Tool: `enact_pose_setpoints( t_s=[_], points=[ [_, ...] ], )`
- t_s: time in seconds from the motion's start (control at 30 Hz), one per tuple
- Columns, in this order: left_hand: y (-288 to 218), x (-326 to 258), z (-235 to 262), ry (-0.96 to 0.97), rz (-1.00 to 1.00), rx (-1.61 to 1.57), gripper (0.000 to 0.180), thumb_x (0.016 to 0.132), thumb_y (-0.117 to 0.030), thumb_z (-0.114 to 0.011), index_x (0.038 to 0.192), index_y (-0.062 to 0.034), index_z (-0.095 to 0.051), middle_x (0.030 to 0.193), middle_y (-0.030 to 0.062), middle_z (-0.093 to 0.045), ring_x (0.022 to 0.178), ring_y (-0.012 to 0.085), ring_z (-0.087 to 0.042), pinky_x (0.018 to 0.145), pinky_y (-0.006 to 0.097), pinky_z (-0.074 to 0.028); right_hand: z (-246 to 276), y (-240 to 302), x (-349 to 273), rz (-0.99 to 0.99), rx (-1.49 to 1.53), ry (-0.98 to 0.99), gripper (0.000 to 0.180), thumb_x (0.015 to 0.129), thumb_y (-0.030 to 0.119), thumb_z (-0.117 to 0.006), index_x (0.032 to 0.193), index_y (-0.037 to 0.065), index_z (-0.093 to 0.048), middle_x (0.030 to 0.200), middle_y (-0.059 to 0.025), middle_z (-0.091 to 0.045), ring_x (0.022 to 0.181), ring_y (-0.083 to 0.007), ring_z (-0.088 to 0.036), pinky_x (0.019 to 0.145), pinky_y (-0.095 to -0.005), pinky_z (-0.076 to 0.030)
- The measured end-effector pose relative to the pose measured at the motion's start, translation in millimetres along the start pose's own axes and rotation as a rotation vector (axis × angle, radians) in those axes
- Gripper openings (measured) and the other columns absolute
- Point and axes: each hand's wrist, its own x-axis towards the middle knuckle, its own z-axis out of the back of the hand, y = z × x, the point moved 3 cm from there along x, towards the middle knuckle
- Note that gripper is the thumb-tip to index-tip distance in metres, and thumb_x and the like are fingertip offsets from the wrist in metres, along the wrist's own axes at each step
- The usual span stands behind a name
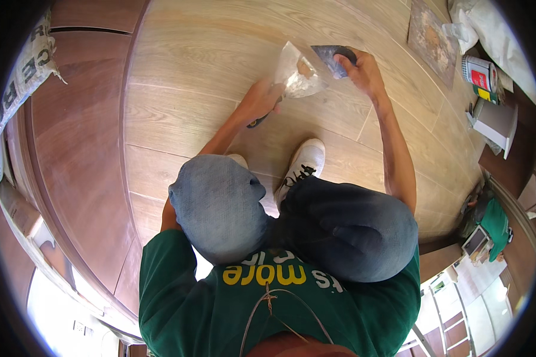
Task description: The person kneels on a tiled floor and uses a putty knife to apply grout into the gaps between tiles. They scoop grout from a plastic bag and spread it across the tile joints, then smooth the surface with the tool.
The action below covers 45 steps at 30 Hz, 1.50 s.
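My left hand (pixel 260 102) is wrapped round the handle of a wide putty knife (pixel 290 85). Its pale blade fans out away from me, smeared with whitish stuff and carrying a small tan patch near the middle. In my right hand (pixel 363 72) is a small scraper (pixel 326 55) with a dark grip, pinched between thumb and fingers. The scraper's grey blade points left and lies just beyond the putty knife's right corner, with a narrow gap between them. Both tools are over the wood-look tiled floor (pixel 184 113); whether they touch it I cannot tell.
Brown panelling (pixel 77 131) runs along the left, with a printed sack (pixel 27 74) on it. At the far right are a stained board (pixel 433 41), a paint can (pixel 480 74), a grey box-like object (pixel 494 124) and a white sack (pixel 506 35). My shoe (pixel 307 160) stands close behind the tools.
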Motion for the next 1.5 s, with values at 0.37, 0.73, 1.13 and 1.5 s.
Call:
enact_pose_setpoints(
  t_s=[0.37, 0.73, 1.13, 1.5],
  points=[
    [0, -55, 29, -0.082, 0.006, -0.206, 0.027, 0.105, -0.025, -0.052, 0.118, -0.0033, -0.062, 0.08, 0.0007, -0.059, 0.06, 0.0105, -0.063, 0.052, 0.025, -0.044, 2, -64, 60, 0.01, -0.213, 0.24, 0.031, 0.094, 0.032, -0.067, 0.104, 0.004, -0.074, 0.089, -0.0156, -0.074, 0.08, -0.0294, -0.069, 0.075, -0.0418, -0.051],
    [-6, -61, 35, -0.098, -0.006, -0.19, 0.031, 0.106, -0.029, -0.054, 0.123, -0.0046, -0.063, 0.083, -0.0006, -0.061, 0.061, 0.0087, -0.061, 0.056, 0.024, -0.044, 12, -73, 84, 0.175, -0.293, 0.068, 0.038, 0.093, 0.04, -0.066, 0.1, 0.003, -0.071, 0.094, -0.0179, -0.073, 0.088, -0.0382, -0.067, 0.077, -0.046, -0.051],
    [-11, -65, 34, -0.05, -0.057, -0.196, 0.031, 0.106, -0.029, -0.055, 0.123, -0.0049, -0.063, 0.084, -0.0002, -0.062, 0.061, 0.009, -0.062, 0.056, 0.024, -0.045, 22, -70, 77, 0.123, -0.396, 0.172, 0.031, 0.092, 0.03, -0.072, 0.107, 0.003, -0.073, 0.091, -0.0156, -0.075, 0.081, -0.0263, -0.069, 0.078, -0.0402, -0.052],
    [-9, -66, 34, -0.035, -0.065, -0.204, 0.03, 0.106, -0.027, -0.054, 0.123, -0.0042, -0.063, 0.083, 0.0005, -0.063, 0.061, 0.0093, -0.062, 0.057, 0.025, -0.046, 41, -90, 64, 0.001, -0.298, 0.229, 0.036, 0.093, 0.035, -0.071, 0.107, 0.002, -0.073, 0.095, -0.0192, -0.075, 0.084, -0.0324, -0.07, 0.079, -0.043, -0.052]
  ],
)
